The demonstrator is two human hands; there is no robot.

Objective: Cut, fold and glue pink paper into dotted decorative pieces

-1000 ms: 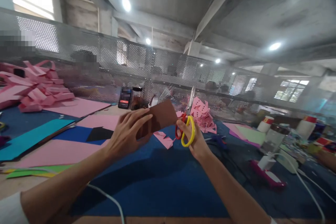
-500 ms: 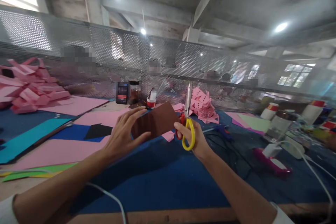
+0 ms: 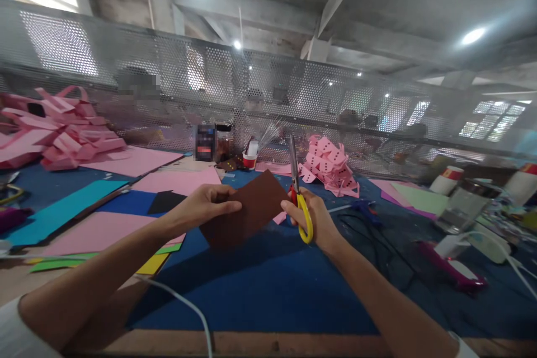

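A brown sheet of paper or card point(image 3: 251, 210) is held up above the blue mat point(image 3: 260, 296). My left hand point(image 3: 212, 204) pinches its left side, thumb on the near face and fingers behind. My right hand point(image 3: 312, 215) grips scissors point(image 3: 307, 224) with yellow and red handles, their blades together and pointing up. Its thumb lies at the sheet's right edge; whether it presses on the paper I cannot tell. Just behind the scissors is a pile of pink paper pieces with dark dots point(image 3: 329, 165).
Coloured sheets point(image 3: 96, 232) cover the left side, below a heap of pink strips point(image 3: 75, 134). At the back stand a phone point(image 3: 205, 142), a jar point(image 3: 224, 145) and a red-and-white cup point(image 3: 250, 158). A blue glue gun point(image 3: 364, 211), cords and a magenta device point(image 3: 453, 268) lie right.
My left hand has changed its hold, from fingers spread over the sheet to a pinch at its edge. The sheet has tilted, and the view has shifted slightly left.
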